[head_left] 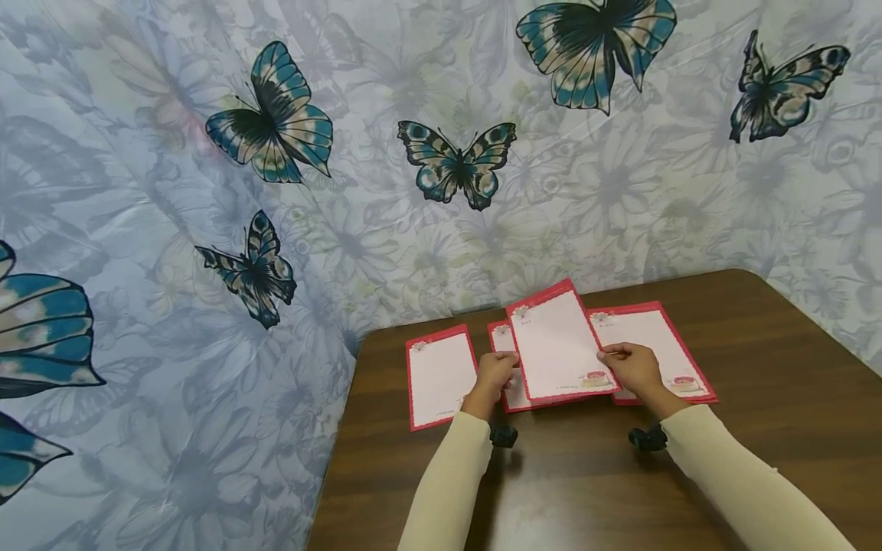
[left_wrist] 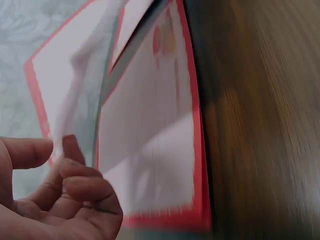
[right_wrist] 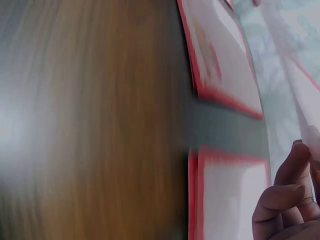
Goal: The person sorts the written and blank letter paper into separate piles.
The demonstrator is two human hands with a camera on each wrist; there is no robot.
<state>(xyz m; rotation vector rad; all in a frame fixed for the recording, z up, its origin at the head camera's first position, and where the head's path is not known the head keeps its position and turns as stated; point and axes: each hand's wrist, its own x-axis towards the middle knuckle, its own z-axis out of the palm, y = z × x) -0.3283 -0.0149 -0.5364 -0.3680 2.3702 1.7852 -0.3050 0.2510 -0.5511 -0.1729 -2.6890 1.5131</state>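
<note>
A white letter sheet with a red border (head_left: 558, 337) is held up and tilted between both hands, with a small cake picture in its lower right corner. My left hand (head_left: 496, 373) pinches its left edge. On the opposite edge, low down, the thumb and fingers of my right hand (head_left: 635, 369) grip the paper. Under the raised sheet lies a middle stack of like sheets (head_left: 515, 396), partly hidden by it. In the left wrist view the left hand (left_wrist: 75, 200) has curled fingers beside a stack (left_wrist: 150, 140). The right wrist view shows the right fingers (right_wrist: 287, 197) at the sheet's edge.
Another red-bordered sheet (head_left: 441, 383) lies to the left and a stack of them (head_left: 651, 333) to the right, on the brown wooden table (head_left: 572, 490). Behind the table hangs a butterfly-patterned cloth (head_left: 358, 252). A dark wrist device (head_left: 648, 438) sits at each sleeve.
</note>
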